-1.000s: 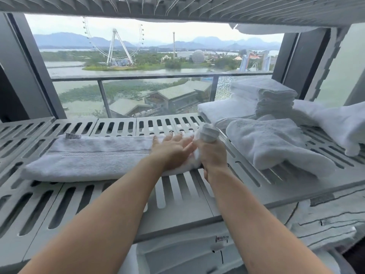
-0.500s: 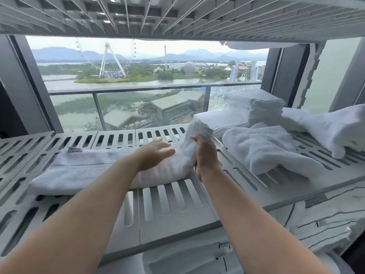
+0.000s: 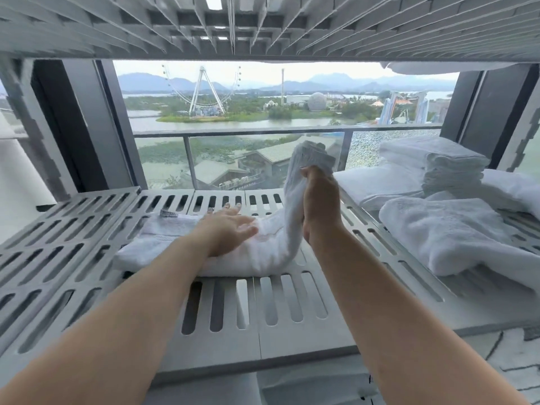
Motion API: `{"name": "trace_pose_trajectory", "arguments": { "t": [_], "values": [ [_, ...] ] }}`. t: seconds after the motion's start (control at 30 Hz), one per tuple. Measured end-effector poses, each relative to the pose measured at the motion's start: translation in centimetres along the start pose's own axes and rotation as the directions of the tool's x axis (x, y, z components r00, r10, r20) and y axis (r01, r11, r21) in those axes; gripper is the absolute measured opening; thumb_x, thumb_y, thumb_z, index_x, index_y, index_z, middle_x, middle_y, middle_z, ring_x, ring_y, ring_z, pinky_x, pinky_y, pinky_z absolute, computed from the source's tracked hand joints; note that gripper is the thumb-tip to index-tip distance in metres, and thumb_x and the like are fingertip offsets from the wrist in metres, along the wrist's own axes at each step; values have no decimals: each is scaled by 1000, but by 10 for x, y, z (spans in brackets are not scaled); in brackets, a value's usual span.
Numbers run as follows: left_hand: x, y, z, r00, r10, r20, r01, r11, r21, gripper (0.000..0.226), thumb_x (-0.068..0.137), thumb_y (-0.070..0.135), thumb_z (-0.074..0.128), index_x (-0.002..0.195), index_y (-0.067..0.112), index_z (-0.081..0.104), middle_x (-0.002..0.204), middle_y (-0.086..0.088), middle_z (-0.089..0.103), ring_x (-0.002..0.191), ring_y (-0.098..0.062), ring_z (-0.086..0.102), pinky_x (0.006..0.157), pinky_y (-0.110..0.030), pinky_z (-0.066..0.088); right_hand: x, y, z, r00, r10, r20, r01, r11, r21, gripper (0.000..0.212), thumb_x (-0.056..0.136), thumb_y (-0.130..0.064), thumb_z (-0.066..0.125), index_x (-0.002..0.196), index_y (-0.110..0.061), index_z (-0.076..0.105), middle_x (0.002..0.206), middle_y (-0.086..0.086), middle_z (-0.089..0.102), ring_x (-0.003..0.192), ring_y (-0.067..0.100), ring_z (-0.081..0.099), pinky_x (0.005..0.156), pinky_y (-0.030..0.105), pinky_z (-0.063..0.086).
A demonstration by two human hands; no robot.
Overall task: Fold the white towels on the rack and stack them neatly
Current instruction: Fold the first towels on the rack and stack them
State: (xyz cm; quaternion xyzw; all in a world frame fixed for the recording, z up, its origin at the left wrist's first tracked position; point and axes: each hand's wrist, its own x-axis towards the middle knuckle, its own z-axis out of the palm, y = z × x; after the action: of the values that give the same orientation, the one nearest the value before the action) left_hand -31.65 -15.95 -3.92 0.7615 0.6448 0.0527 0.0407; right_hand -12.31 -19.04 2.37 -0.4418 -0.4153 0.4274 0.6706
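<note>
A long white towel (image 3: pixel 152 244), folded into a narrow strip, lies on the slotted grey rack shelf (image 3: pixel 277 311). My right hand (image 3: pixel 320 206) grips its right end and holds that end lifted upright above the shelf. My left hand (image 3: pixel 230 229) lies flat with fingers spread on the middle of the strip, pressing it down. A stack of folded white towels (image 3: pixel 450 168) stands at the back right. In front of the stack lies a loosely bunched white towel (image 3: pixel 455 232).
Another slotted shelf (image 3: pixel 263 24) hangs close overhead. Behind the rack is a window with a glass balcony railing (image 3: pixel 248 133). More white towel (image 3: pixel 514 191) lies at the far right edge. Dark window frames (image 3: pixel 87 124) flank the opening.
My right hand has raised the towel's right end from the shelf up to a vertical position. My left hand has slid left along the strip and stays pressed on it.
</note>
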Motion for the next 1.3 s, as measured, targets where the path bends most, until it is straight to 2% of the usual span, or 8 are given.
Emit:
{"name": "trace_pose_trajectory", "arguments": {
  "t": [0.3, 0.47, 0.57, 0.7, 0.97, 1.1, 1.2, 1.3],
  "values": [
    [-47, -117, -12, 954, -275, -121, 219, 912, -348, 58, 105, 55, 25, 149, 26, 49, 167, -7, 21, 155, -24, 12, 124, -46, 8, -32, 16, 101, 963, -134, 233, 190, 954, -233, 16, 88, -20, 46, 91, -15, 61, 88, 7, 64, 83, 27, 57, 77, 43, 47],
    [-61, -129, -12, 932, -345, -112, 48, 425, -904, 72, 102, 65, 14, 144, 24, 55, 165, -7, 27, 155, -23, 15, 123, -44, 7, -58, 40, 149, 895, -181, 407, 360, 831, -423, 16, 93, -14, 44, 81, -17, 53, 77, 0, 57, 77, 26, 52, 58, 32, 36],
    [-65, -131, -12, 923, -375, -92, -39, 146, -989, 78, 104, 63, 9, 148, 11, 48, 165, -12, 26, 155, -22, 14, 123, -41, 6, -76, 69, 164, 824, -182, 537, 493, 699, -519, 22, 99, -18, 41, 107, -13, 61, 105, 3, 65, 101, 26, 58, 82, 36, 45],
    [-69, -131, -12, 931, -361, -58, -84, -59, -995, 90, 102, 66, 7, 148, -2, 43, 154, -20, 45, 148, -25, 35, 124, -38, 18, -93, 94, 167, 790, -117, 602, 547, 579, -605, 38, 96, -30, 38, 129, -22, 57, 126, 1, 64, 119, 24, 55, 112, 61, 28],
    [-72, -132, -13, 980, -200, 4, -61, -320, -945, 98, 97, 74, 14, 142, -6, 48, 138, -33, 55, 130, -45, 53, 114, -51, 39, -94, 91, 176, 590, 317, 742, 661, 339, -670, 80, 87, -45, 57, 156, -16, 27, 164, 8, 21, 153, 27, 9, 124, 45, 8],
    [-68, -137, -25, 968, -231, 99, 69, -135, -988, 77, 103, 61, 31, 148, 1, 44, 149, -22, 49, 139, -38, 46, 119, -53, 32, -53, 53, 161, 523, 325, 787, 502, 629, -594, 12, 91, -33, 66, 86, -27, 75, 92, -6, 73, 86, 12, 66, 78, 29, 51],
    [-61, -133, -34, 940, -328, 92, 186, 268, -945, 49, 104, 34, 45, 141, 1, 52, 146, -21, 52, 135, -37, 49, 118, -51, 34, -27, 67, 159, 636, 237, 734, 716, 174, -676, 48, 100, -43, 48, 147, -38, 44, 162, -4, 29, 150, 30, 21, 121, 55, 14],
    [-57, -128, -35, 950, -308, 43, 206, 520, -829, 33, 103, 8, 39, 132, 7, 54, 135, -12, 56, 131, -30, 48, 115, -43, 36, -27, 99, 159, 604, 321, 729, 726, 154, -670, 56, 102, -51, 28, 156, -47, 13, 167, -9, 6, 154, 30, 2, 122, 56, -5]
  ]
}}
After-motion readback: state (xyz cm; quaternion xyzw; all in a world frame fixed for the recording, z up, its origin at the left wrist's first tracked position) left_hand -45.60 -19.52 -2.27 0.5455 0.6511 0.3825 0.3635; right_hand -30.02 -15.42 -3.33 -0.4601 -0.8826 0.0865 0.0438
